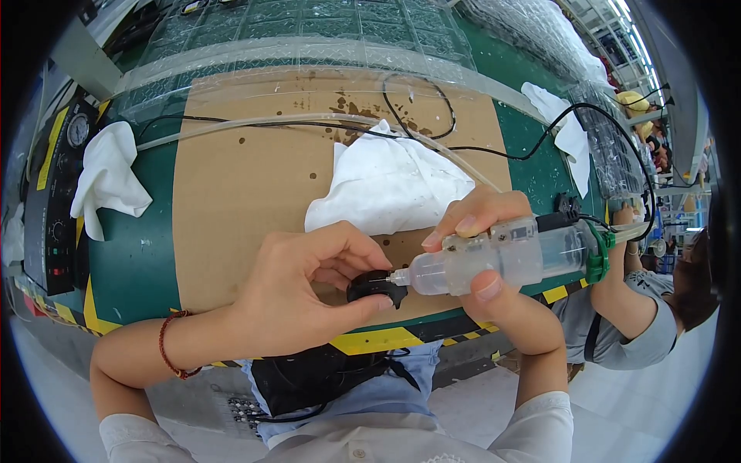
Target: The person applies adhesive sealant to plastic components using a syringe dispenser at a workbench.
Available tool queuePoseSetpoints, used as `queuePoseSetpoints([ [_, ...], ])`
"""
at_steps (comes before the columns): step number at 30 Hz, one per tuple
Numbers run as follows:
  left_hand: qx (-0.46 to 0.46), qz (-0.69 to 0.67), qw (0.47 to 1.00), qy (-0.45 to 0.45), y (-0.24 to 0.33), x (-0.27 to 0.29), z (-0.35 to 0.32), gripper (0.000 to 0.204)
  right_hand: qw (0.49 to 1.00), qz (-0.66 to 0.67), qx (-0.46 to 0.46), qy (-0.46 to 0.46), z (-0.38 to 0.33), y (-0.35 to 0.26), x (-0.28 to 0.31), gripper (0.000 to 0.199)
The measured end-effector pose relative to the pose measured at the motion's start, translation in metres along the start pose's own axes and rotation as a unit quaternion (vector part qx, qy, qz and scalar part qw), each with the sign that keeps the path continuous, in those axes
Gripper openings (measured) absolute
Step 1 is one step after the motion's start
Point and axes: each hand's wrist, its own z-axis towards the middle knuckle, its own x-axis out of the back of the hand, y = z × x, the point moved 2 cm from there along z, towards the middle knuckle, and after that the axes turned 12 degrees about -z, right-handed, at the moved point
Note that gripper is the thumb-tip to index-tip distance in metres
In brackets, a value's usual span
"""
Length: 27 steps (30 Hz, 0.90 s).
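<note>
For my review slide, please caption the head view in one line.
The left hand holds a small black part at the tip of a clear syringe in the right hand.

Bright light glints off clear plastic sheeting [340, 23] and outer edges bow.

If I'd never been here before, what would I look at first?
Probably the big see-through syringe, right of centre, gripped in the right hand, its tip at the small black part pinched in the left hand. Next, perhaps the crumpled white cloth on the brown cardboard just beyond the hands, and the black box with a round dial at the far left.
</note>
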Motion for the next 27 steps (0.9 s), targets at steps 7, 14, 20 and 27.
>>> queuePoseSetpoints([
  [7, 0.008, -0.009, 1.0, 0.002, 0.0009, -0.0004, 0.0004, 0.024, 1.0, -0.001, -0.003, 0.015, 0.0002, -0.0009, 0.0004, 0.05],
  [14, 0.004, -0.012, 1.0, 0.002, 0.0, -0.0006, 0.0001, 0.024, 1.0, -0.005, -0.005, 0.01, 0.0001, -0.0004, 0.0011, 0.051],
  [20, -0.001, 0.026, 1.0, 0.001, 0.0016, -0.0005, 0.0004, 0.022, 1.0, 0.0, -0.007, 0.01, -0.0005, 0.0007, 0.0, 0.05],
  [27, 0.025, 0.039, 0.999, -0.015, 0.0049, 0.0003, -0.0001, 0.023, 1.0, -0.003, -0.005, 0.009, 0.0003, 0.0004, -0.0012, 0.051],
])
